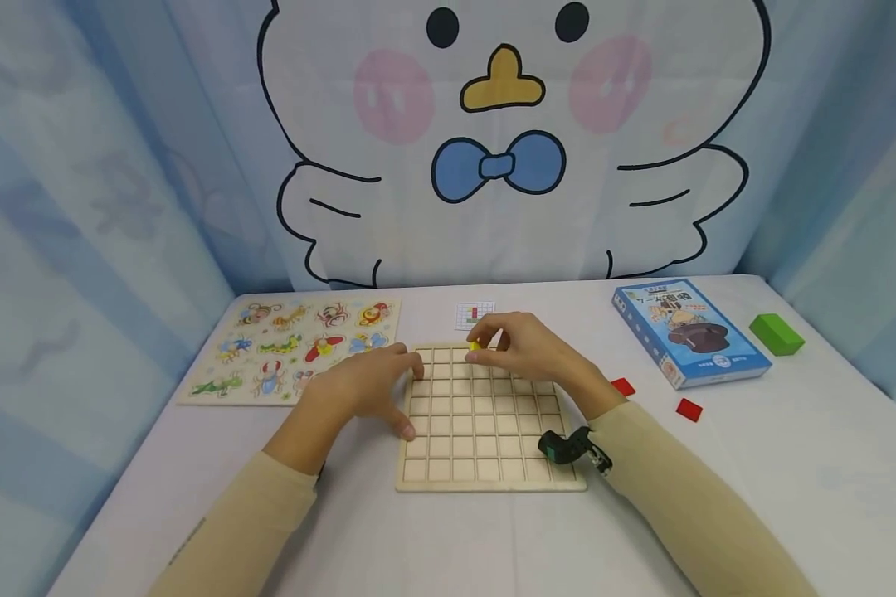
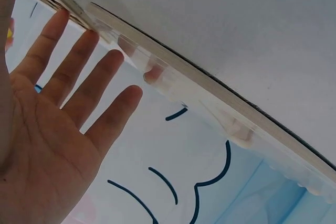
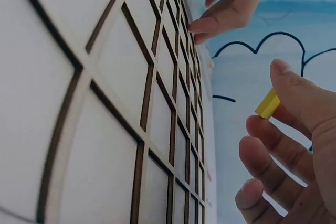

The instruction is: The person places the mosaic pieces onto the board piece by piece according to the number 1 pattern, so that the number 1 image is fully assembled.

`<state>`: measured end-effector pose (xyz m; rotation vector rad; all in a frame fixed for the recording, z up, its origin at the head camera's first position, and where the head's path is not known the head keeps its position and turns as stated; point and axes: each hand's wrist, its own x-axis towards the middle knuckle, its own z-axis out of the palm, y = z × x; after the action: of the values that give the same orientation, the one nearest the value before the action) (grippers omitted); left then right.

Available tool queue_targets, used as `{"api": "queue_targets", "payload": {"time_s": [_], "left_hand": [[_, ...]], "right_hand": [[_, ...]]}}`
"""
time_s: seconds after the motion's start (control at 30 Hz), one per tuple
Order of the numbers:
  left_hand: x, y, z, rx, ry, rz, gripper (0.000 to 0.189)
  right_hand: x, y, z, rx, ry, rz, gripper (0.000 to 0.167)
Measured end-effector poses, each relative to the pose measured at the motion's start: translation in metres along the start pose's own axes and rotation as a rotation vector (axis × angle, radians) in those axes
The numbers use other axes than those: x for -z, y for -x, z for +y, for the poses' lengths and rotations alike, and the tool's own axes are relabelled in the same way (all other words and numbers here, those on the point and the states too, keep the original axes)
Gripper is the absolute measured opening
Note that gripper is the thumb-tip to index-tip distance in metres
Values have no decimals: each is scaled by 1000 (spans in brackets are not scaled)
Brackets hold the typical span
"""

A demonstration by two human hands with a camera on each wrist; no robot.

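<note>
A wooden grid board point(image 1: 459, 427) with rows of square cells lies on the white table. My left hand point(image 1: 369, 383) is spread along its left edge, with thumb and fingertips right at the rim. In the left wrist view the fingers of that hand point(image 2: 58, 108) are extended, holding nothing. Over the far edge of the board, my right hand point(image 1: 526, 348) pinches a small yellow block point(image 3: 269, 104) between thumb and index finger. The other fingers of the right hand point(image 3: 294, 156) are loosely bent. A small card point(image 1: 474, 316) printed with a coloured grid pattern lies just beyond the board.
An insect picture board point(image 1: 269, 352) lies on the left. On the right are a blue box point(image 1: 690, 332), a green block point(image 1: 776, 334) and two red pieces point(image 1: 689, 410). A curtain with a cartoon figure point(image 1: 500, 240) hangs behind the table.
</note>
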<state>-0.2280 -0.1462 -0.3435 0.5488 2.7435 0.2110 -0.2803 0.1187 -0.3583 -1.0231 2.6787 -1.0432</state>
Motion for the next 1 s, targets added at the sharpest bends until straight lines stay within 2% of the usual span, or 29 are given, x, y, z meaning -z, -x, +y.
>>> {"api": "queue_targets", "payload": {"time_s": [0.2,0.37,0.8,1.0], "left_hand": [[-3,1,-3,1,28,5,76],[-6,1,-5,-3,34,11,75],[-1,0,-3,-30,27,-5,75],[-1,-1,-3,-10,24,-21,77]], "right_hand": [[-10,-5,0,-13,22,-3,30],[-18,-9,-1,-54,34,-33,32],[-25,-11,4,-117,75,-16,34],[-26,-12,4,-113,89,-35,38]]}}
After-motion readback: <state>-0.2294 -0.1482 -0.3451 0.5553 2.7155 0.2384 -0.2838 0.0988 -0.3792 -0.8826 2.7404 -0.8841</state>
